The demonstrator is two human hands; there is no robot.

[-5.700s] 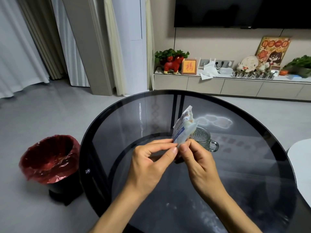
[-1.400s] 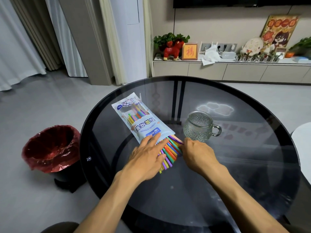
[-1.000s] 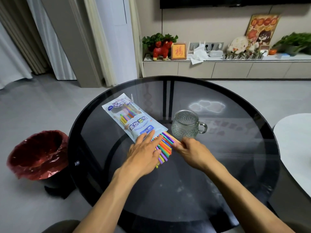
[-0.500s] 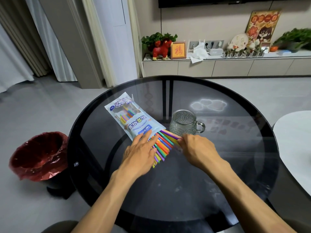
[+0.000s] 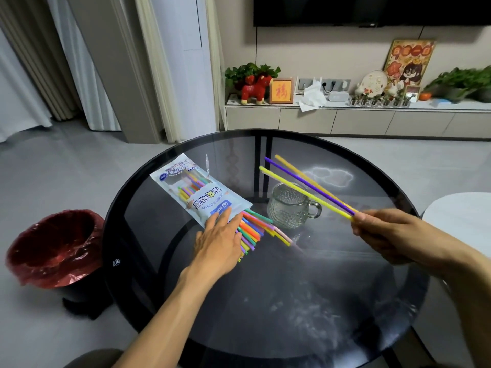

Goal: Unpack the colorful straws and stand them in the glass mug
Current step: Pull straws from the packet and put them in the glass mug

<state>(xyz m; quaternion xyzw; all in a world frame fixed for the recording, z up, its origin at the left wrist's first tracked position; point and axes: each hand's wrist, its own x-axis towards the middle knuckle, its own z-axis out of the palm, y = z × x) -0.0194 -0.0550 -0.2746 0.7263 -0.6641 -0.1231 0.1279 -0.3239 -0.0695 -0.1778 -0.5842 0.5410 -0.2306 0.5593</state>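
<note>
A round dark glass counter [image 5: 265, 301] stands on grey floor beside a red-lined bin [image 5: 53, 248]. The right hand [image 5: 393, 235] pinches three straws [image 5: 305, 184] raised above the mug [image 5: 289, 205], tips pointing far-left. The left hand [image 5: 218, 243] lies flat, fingers straight, on the packet [image 5: 196, 192].

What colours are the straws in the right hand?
Yellow, purple and orange-yellow straws, seen in the head view.

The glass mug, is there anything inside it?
No straws show inside the glass mug. The three straws in the right hand cross above it. Its far rim is partly covered.
</note>
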